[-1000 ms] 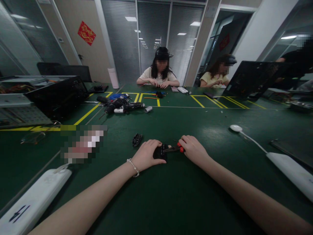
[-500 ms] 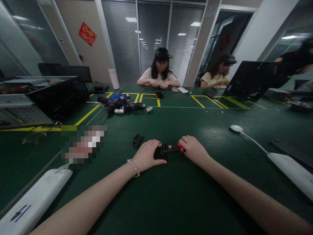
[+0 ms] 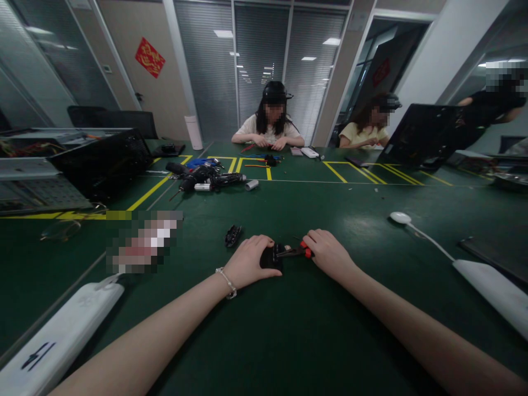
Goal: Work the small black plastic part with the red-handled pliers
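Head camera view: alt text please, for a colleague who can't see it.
The person's left hand pins a small black part to the green table while the right hand holds a red-handled tool with its tip at that part. Another black piece lies just left; two people sit across.

**Two bare arms, hands drawn together at centre**

Left hand [image 3: 249,259]: palm down, fingers curled over in a cupped, closed grip. Its forearm reaches in from the lower left.
Right hand [image 3: 328,254]: knuckles up, fingers folded tight. Its forearm reaches in from the lower right.
The hands are near each other but apart.
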`<state>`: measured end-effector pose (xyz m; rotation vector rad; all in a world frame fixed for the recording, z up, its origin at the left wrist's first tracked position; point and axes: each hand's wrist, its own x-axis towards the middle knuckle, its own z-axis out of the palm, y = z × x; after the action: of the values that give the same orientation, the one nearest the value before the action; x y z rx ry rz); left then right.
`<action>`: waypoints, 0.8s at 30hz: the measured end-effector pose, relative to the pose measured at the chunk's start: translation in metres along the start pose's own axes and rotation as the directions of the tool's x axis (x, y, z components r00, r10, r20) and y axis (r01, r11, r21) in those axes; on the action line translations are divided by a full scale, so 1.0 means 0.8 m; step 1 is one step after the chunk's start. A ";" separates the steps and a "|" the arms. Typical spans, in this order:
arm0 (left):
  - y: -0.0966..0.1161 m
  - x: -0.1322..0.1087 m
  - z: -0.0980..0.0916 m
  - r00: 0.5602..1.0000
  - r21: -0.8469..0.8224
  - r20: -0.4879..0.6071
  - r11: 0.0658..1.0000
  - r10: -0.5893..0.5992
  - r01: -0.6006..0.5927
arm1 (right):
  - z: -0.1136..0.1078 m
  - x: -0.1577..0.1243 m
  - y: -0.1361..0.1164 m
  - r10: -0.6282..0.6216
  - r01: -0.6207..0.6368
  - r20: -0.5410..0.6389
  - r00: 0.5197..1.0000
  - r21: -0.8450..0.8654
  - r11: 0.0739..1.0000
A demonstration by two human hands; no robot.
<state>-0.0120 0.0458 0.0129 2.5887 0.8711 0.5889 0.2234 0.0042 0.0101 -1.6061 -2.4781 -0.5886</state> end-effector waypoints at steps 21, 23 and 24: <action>-0.003 0.001 0.003 1.000 0.013 -0.017 1.000 0.022 -0.022 | -0.002 0.000 -0.002 0.012 -0.012 0.009 1.000 -0.015 1.000; -0.004 0.000 0.004 1.000 0.013 -0.020 1.000 0.017 -0.016 | -0.002 0.000 -0.002 0.003 -0.003 0.005 1.000 -0.010 1.000; -0.004 0.000 0.005 1.000 0.014 -0.020 1.000 0.014 -0.014 | -0.001 0.000 -0.001 -0.001 0.001 0.003 1.000 -0.006 1.000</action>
<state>-0.0118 0.0478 0.0084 2.6074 0.8667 0.6162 0.2225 0.0033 0.0108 -1.6093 -2.4817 -0.5945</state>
